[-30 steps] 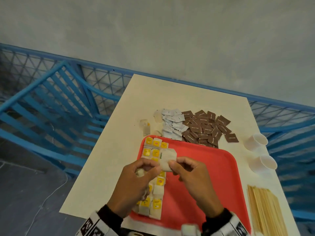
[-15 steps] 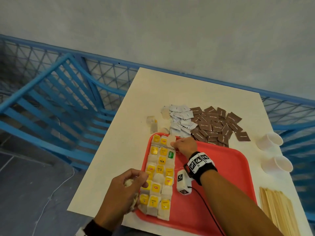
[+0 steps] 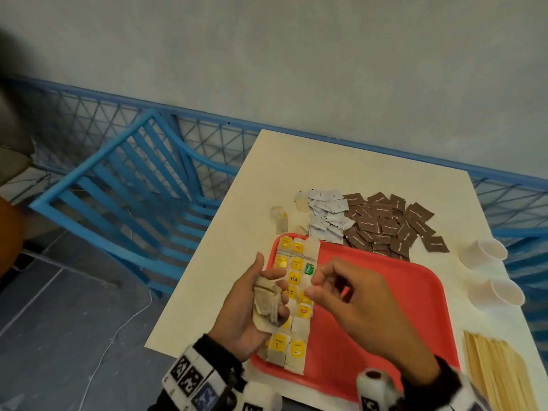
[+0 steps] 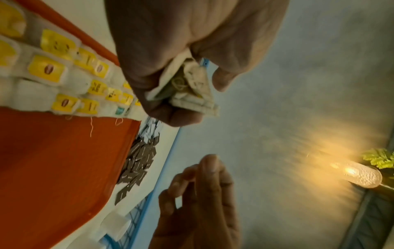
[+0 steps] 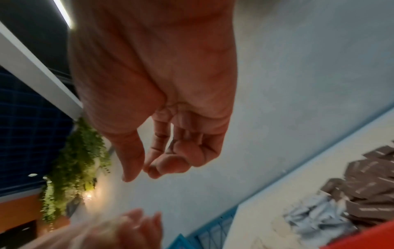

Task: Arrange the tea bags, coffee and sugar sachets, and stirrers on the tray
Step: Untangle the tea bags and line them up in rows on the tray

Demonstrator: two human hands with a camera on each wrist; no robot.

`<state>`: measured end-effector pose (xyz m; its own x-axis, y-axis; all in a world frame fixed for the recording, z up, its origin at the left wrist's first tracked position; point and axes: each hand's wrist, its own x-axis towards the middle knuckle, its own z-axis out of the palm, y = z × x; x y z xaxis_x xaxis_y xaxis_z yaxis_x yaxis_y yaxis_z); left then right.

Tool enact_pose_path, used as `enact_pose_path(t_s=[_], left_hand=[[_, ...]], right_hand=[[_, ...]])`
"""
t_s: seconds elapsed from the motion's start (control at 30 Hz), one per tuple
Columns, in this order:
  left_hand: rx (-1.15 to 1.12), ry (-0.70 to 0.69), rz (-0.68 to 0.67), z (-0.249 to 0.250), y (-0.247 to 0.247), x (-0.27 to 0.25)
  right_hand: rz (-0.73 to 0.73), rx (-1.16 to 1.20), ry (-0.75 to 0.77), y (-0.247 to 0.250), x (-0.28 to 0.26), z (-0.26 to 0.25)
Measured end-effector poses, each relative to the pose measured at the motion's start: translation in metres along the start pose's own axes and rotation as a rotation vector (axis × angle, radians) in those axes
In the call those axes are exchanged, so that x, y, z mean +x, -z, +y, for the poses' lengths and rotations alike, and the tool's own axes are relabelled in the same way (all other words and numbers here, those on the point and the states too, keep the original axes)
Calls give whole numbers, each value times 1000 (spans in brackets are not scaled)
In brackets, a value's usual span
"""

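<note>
Left hand [image 3: 246,304] grips a bunch of tea bags [image 3: 267,304] above the tray [image 3: 385,321] at its left edge; right hand [image 3: 350,301], fingers loosely curled and empty, hovers just right of the bunch, nearer than any other supply, above the laid rows [image 3: 293,292]

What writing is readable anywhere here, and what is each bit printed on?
"TEA": on a yellow paper tag of a tea bag in the rows on the red plastic tray.
Other yellow tags: print too small to read.
One green tag: blurred.
Brown sachets on the cream table: pale lettering, unreadable.
White sachets: tiny marks, unreadable.
Black-and-white square marker patterns on the wristbands: no words.
</note>
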<state>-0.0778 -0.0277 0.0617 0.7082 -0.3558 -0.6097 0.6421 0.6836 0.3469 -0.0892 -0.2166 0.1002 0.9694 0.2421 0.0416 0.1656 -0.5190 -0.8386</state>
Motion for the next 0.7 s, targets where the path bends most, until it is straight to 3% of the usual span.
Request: enact_pose_path(t_s=[0.17, 0.27, 0.43, 0.57, 0.7], left_hand=[[39, 48, -33, -26, -13, -3], [-20, 86, -40, -40, -12, 1], [-12, 36, -8, -51, -25, -4], [-59, 33, -40, -55, -24, -9], [-134, 93, -71, -59, -23, -14]], right_hand=[[32, -147, 162, -7, -43, -13], [61, -172, 185, -11, -56, -10], [12, -327, 187, -16, -73, -13], [86, -413, 206, -12, -74, -19], [-18, -603, 209, -8, -68, -23]])
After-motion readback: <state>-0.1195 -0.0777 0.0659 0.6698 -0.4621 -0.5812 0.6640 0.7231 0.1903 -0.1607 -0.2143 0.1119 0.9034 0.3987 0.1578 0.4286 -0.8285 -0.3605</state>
